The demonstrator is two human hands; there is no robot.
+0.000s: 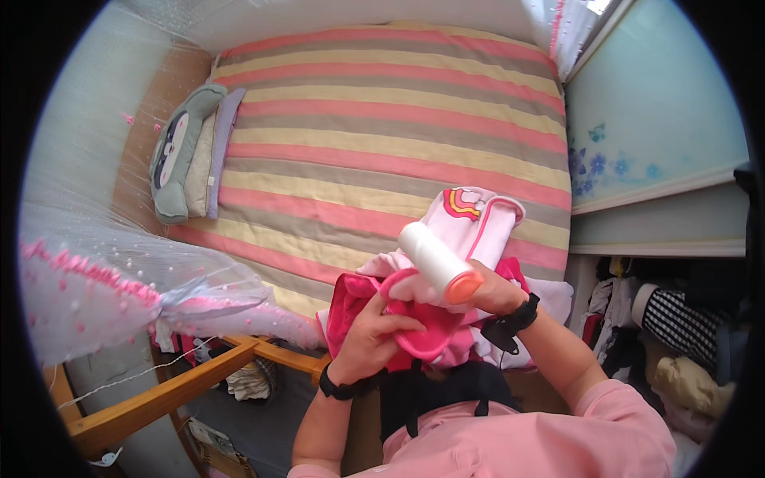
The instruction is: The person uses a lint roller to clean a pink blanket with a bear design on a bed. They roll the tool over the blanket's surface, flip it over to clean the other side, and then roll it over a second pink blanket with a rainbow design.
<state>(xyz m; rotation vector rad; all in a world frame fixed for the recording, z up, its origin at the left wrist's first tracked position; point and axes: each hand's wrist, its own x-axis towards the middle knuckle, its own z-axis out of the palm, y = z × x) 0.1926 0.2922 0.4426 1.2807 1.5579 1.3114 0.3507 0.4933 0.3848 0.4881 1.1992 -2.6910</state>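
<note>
A pink garment with a rainbow patch (472, 224) lies at the near edge of the striped bed, its bright pink lining partly turned out. My left hand (369, 334) grips the bright pink edge of the garment between thumb and fingers. In my right hand (493, 290) is a white lint roller (433, 257) with an orange end, held just above the cloth; whether it touches the fabric cannot be told. Other white and pink cloth is bunched under and beside my hands.
A striped bedspread (382, 137) covers the bed. At its left end are pillows and a grey-green animal-shaped cushion (174, 149). A tied net curtain (203, 305) and a wooden rail (173, 385) stand at the left. An open wardrobe holds clothes, including a checked item (678, 319), at the right.
</note>
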